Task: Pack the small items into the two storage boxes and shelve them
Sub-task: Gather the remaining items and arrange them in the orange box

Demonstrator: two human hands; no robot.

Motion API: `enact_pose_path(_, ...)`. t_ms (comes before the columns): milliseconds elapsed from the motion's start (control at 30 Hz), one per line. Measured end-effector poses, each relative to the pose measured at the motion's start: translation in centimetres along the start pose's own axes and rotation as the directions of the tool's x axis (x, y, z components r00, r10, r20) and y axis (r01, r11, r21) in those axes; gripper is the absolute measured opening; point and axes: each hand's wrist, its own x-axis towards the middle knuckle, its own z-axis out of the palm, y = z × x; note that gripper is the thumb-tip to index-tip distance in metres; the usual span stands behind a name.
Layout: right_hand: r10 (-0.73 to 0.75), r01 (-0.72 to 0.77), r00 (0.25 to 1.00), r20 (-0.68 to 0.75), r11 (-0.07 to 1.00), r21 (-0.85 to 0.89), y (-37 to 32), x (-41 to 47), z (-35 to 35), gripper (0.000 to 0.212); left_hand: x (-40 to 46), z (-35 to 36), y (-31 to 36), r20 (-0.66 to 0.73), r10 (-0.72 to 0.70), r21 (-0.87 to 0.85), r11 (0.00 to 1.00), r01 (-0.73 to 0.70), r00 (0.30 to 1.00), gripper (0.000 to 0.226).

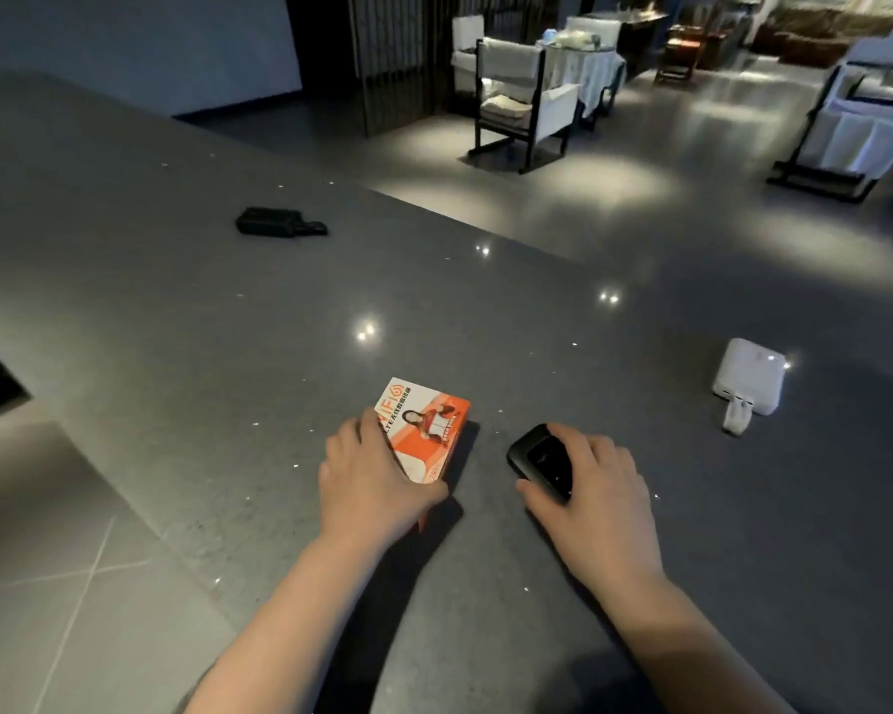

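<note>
On the counter (228, 311), right hand (596, 494) apparently grips black device (540, 463).

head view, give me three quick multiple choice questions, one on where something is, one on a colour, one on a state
1. Where is the white device?
A. right of both hands
B. between the hands
C. left of the box

2. What colour is the box?
A. blue
B. orange and white
C. green

3. What is the right hand doing?
A. hanging idle
B. gripping the black device
C. pointing

Answers: 1 A, it lies far right on the counter. 2 B, its printed top shows it. 3 B, fingers curl round it.
</note>
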Motion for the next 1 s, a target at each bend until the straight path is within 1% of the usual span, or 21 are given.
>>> enact_pose_path(133,-0.097,0.089,0.992,0.08,0.991,0.105,-7.1,1.2,3.3,0.058,0.8,-5.1,-7.0,-0.112,-0.102,-0.034,0.994,0.099,0.988,0.101)
enact_pose_path(233,-0.215,0.196,0.97,0.109,0.966,0.168,-13.9,1.8,6.4,0.058,1.2,-9.0,-13.1,-0.186,-0.191,-0.061,0.981,0.183,0.964,0.1)
enact_pose_path(333,-0.294,0.265,0.948,0.119,0.941,0.21,-20.3,2.4,9.3,0.06,1.5,-12.5,-18.6,-0.237,-0.227,-0.076,0.974,0.214,0.945,0.09)
enact_pose_path(467,-0.368,0.326,0.923,0.113,0.903,0.281,-31.3,3.1,13.9,0.059,2.6,-18.6,-27.8,-0.317,-0.265,-0.088,0.964,0.25,0.91,0.077)
enact_pose_path(567,-0.403,0.348,0.909,0.112,0.878,0.33,-38.8,3.5,16.7,0.056,3.5,-22.6,-34.0,-0.357,-0.281,-0.042,0.958,0.285,0.891,0.075)
enact_pose_path(667,-0.424,0.362,0.9,0.103,0.857,0.368,-44.8,4.2,18.8,0.054,4.9,-25.8,-39.0,-0.379,-0.321,-0.038,0.943,0.332,0.868,0.078)
enact_pose_path(800,-0.467,0.396,0.877,0.111,0.835,0.381,-51.4,5.7,21.4,0.052,7.0,-28.9,-44.2,-0.41,-0.354,-0.052,0.929,0.366,0.841,0.072)
enact_pose_path(900,-0.5,0.426,0.86,0.098,0.811,0.401,-56.0,7.5,24.0,0.053,9.3,-30.4,-48.0,-0.423,-0.399,-0.094,0.912,0.399,0.814,0.075)
enact_pose_path(1000,-0.538,0.457,0.837,0.106,0.792,0.405,-60.3,10.0,27.0,0.055,12.6,-31.5,-51.3,-0.433,-0.426,-0.105,0.899,0.425,0.794,0.073)
